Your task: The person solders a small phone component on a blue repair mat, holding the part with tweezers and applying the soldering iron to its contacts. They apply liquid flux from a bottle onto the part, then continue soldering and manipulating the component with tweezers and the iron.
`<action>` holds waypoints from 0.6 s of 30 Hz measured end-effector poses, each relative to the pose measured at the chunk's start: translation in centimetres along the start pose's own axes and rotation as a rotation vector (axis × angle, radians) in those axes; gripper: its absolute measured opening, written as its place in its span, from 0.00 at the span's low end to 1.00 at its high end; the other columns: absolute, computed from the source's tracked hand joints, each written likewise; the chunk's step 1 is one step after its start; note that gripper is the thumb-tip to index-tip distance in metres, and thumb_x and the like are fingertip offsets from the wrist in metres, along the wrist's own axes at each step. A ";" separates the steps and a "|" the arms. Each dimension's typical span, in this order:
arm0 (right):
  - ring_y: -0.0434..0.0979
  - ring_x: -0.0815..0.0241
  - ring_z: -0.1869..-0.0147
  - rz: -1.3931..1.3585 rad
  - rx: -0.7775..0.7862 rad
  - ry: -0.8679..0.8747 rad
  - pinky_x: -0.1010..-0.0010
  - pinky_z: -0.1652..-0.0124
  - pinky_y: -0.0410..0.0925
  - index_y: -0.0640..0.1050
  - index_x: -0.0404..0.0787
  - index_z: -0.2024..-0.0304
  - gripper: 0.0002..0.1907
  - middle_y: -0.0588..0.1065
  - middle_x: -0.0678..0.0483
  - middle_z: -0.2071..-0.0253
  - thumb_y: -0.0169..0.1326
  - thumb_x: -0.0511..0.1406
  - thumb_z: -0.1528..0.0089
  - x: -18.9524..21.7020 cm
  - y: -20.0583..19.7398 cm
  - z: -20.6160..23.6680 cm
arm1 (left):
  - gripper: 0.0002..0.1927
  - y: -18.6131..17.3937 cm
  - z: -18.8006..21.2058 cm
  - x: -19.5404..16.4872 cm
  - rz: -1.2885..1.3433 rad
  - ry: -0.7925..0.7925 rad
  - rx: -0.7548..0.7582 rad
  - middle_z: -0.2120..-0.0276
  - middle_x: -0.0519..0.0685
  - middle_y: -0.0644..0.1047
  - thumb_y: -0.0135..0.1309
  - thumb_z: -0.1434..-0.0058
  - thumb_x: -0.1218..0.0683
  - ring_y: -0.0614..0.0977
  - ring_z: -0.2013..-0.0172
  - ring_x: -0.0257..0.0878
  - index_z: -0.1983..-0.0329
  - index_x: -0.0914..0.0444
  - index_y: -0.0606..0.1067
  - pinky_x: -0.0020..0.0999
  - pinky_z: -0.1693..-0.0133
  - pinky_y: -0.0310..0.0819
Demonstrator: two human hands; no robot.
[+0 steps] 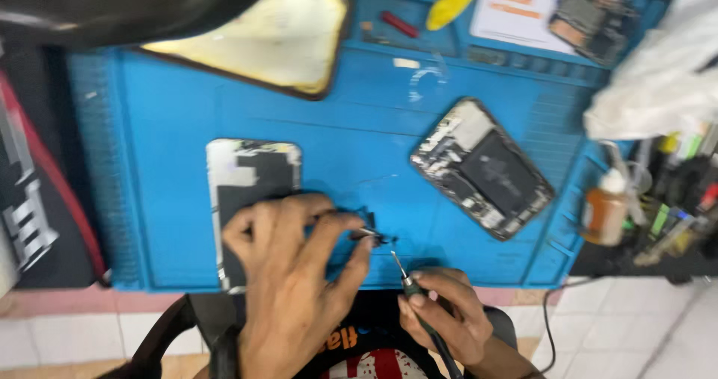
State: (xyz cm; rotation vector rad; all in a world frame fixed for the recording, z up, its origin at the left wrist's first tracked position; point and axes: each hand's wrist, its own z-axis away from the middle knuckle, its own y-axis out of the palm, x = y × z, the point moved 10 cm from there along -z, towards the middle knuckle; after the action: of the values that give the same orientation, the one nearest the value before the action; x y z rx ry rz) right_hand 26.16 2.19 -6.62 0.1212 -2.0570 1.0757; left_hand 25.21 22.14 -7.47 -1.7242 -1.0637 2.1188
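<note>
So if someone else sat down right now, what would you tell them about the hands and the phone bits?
Left hand: fingertips pinch a small dark part just above the blue mat.
Right hand: grips a thin screwdriver, tip pointing up at that part, not quite touching.
Screen panel lies face down, partly under the left hand.
Opened phone lies to the right, insides showing.
Done: phone opened, screen panel off.
Left: the part is not yet set down or fitted; phone not closed.
</note>
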 end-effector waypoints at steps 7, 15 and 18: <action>0.81 0.51 0.57 0.653 -0.382 0.097 0.66 0.58 0.71 0.74 0.34 0.50 0.10 0.79 0.45 0.59 0.56 0.36 0.23 -2.4 -14.3 -2.8 | 0.11 -0.7 1.1 -1.7 -0.027 0.034 -0.023 0.58 0.47 0.75 0.65 0.46 0.51 0.72 0.53 0.45 0.60 0.58 0.82 0.50 0.45 0.51; 0.70 0.49 0.52 1.045 0.079 -0.013 0.60 0.50 0.63 0.74 0.37 0.51 0.12 0.76 0.50 0.53 0.65 0.29 0.32 -3.4 -13.5 -4.8 | 0.08 -7.2 7.2 -2.7 0.159 0.138 -0.229 0.57 0.47 0.80 0.61 0.38 0.60 0.80 0.54 0.39 0.56 0.62 0.80 0.42 0.43 0.59; 0.68 0.51 0.53 1.061 0.087 0.030 0.62 0.50 0.60 0.73 0.38 0.51 0.13 0.73 0.52 0.55 0.65 0.28 0.32 -3.1 -13.6 -4.5 | 0.08 -8.9 9.9 -2.9 0.243 0.176 -0.333 0.61 0.48 0.80 0.61 0.39 0.65 0.83 0.57 0.40 0.57 0.64 0.78 0.40 0.46 0.67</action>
State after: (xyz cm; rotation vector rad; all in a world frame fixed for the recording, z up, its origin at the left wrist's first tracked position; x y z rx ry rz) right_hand 36.65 -3.96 1.51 -1.0398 -2.0276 1.7397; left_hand 14.54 22.98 1.00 -2.2513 -1.2686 1.9555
